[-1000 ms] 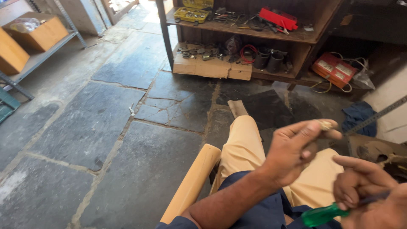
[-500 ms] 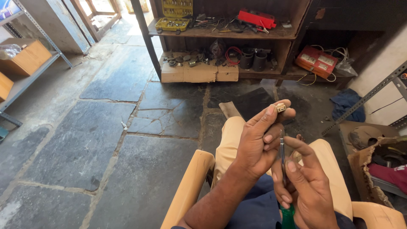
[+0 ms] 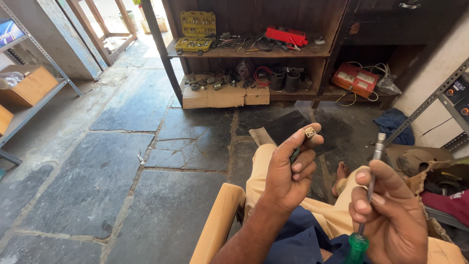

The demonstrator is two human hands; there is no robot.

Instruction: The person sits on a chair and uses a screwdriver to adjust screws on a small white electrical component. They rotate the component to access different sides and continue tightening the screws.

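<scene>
Brown cardboard box: open-topped, on the grey metal rack at the left edge. A clear plastic bag lies in it.

Flat cardboard boxes: three, tan, side by side on the floor under the wooden shelf, with small parts on top.

Torn cardboard box: brown, ragged rim, at the right edge beside the person's knee.

Dark panels: on the right rack, with pale labels and a red mark.

Grey stone-slab floor; at twelve o'clock a dark wooden shelf carries a yellow socket set and red tool case, cardboard boxes on the floor beneath
</scene>
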